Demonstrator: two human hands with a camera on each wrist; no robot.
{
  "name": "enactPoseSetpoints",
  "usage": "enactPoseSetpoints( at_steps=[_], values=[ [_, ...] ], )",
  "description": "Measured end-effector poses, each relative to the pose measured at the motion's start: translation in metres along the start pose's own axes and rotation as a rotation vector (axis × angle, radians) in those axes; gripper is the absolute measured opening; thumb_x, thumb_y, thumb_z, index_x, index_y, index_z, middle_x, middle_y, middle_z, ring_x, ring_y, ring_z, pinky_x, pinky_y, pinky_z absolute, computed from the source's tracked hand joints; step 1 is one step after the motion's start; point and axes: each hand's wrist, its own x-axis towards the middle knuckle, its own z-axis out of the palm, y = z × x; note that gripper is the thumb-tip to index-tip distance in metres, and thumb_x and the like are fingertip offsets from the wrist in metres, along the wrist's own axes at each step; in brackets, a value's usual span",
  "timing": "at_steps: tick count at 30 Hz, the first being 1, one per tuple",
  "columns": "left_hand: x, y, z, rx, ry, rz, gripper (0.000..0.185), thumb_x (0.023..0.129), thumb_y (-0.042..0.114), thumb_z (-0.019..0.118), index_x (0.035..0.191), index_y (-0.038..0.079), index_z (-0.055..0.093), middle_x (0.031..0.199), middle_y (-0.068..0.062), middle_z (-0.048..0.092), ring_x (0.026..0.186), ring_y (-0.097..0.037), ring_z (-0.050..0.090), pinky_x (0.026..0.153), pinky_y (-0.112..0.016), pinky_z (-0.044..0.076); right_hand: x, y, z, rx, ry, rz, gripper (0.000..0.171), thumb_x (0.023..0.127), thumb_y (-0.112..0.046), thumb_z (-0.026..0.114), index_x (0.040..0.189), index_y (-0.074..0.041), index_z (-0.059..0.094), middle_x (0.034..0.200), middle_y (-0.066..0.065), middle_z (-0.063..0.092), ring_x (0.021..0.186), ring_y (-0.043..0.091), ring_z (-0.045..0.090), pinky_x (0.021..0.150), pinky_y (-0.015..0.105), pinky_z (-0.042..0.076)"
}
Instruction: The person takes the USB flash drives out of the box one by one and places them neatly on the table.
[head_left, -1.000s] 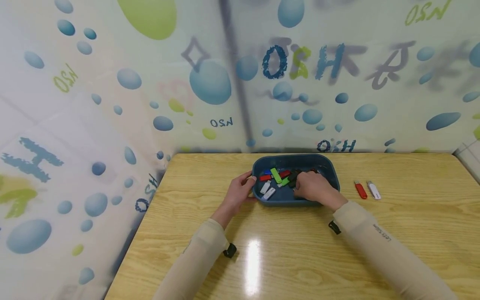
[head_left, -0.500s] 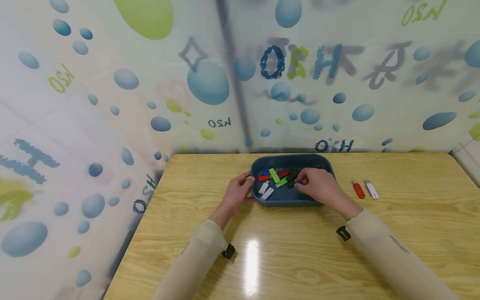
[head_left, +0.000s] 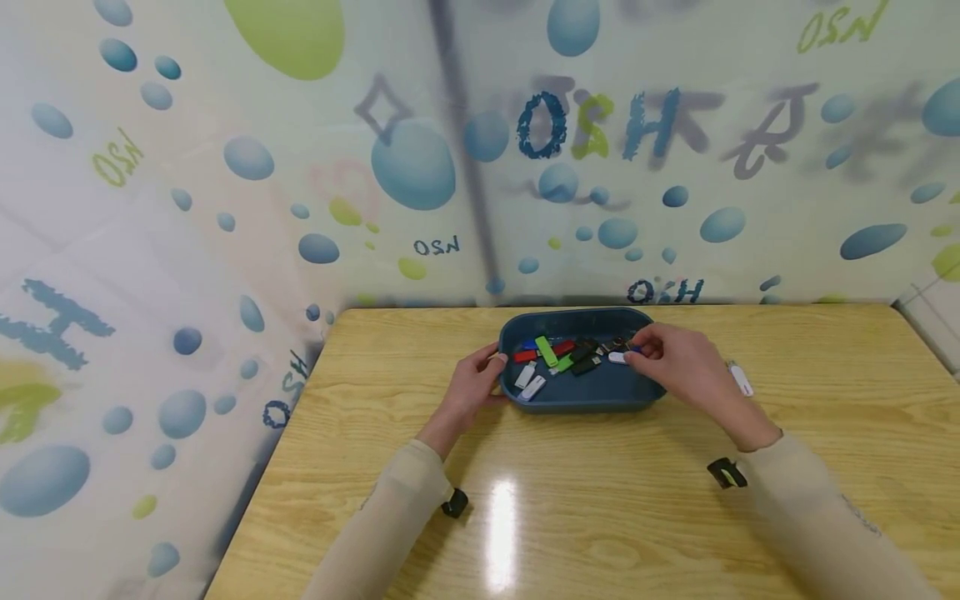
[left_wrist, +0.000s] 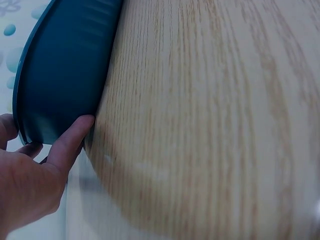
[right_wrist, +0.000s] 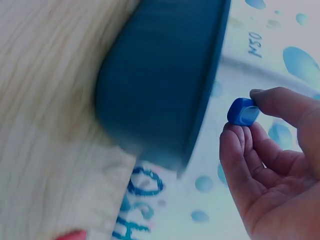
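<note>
My left hand holds the near-left corner of the blue tray on the wooden table, the thumb on the outer wall and the fingers curled over the rim. My right hand is above the right end of the tray and pinches a small blue USB stick between thumb and fingertips (the other fingers are loosely bent). Inside the tray lie more sticks: green, red, white, black. Just behind my right hand, a white stick lies on the table.

Mirrored "H2O" lettering on the printed backdrop
</note>
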Motion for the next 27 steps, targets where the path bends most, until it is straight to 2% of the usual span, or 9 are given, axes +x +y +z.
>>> enactPoseSetpoints(
  at_steps=[7, 15, 27],
  values=[
    [-0.001, 0.000, 0.000, 0.001, -0.001, -0.004, 0.052, 0.109, 0.029, 0.054, 0.157, 0.010, 0.045, 0.148, -0.021, 0.054, 0.124, -0.034, 0.061, 0.086, -0.051, 0.061, -0.012, 0.019, -0.022, -0.013, 0.035, 0.058, 0.036, 0.099, -0.030, 0.071, 0.114, 0.003, 0.069, 0.097, 0.012, 0.071, 0.089, 0.028, 0.065, 0.073, 0.044, 0.055],
    [-0.001, 0.000, 0.000, -0.004, 0.005, 0.002, 0.052, 0.109, 0.028, 0.055, 0.157, 0.010, 0.046, 0.146, -0.020, 0.055, 0.123, -0.034, 0.061, 0.085, -0.050, 0.062, -0.024, 0.050, -0.043, -0.031, 0.020, 0.136, 0.053, 0.102, -0.043, 0.064, 0.120, 0.006, 0.064, 0.106, 0.019, 0.070, 0.099, 0.039, 0.065, 0.079, 0.054, 0.055],
    [-0.002, 0.002, 0.000, -0.006, -0.001, 0.001, 0.051, 0.109, 0.027, 0.054, 0.157, 0.010, 0.046, 0.145, -0.019, 0.056, 0.122, -0.033, 0.062, 0.085, -0.050, 0.061, -0.034, 0.103, -0.057, -0.121, 0.016, 0.177, 0.046, 0.101, -0.031, 0.068, 0.116, 0.012, 0.065, 0.098, 0.022, 0.070, 0.085, 0.036, 0.065, 0.067, 0.047, 0.055]
  ],
)
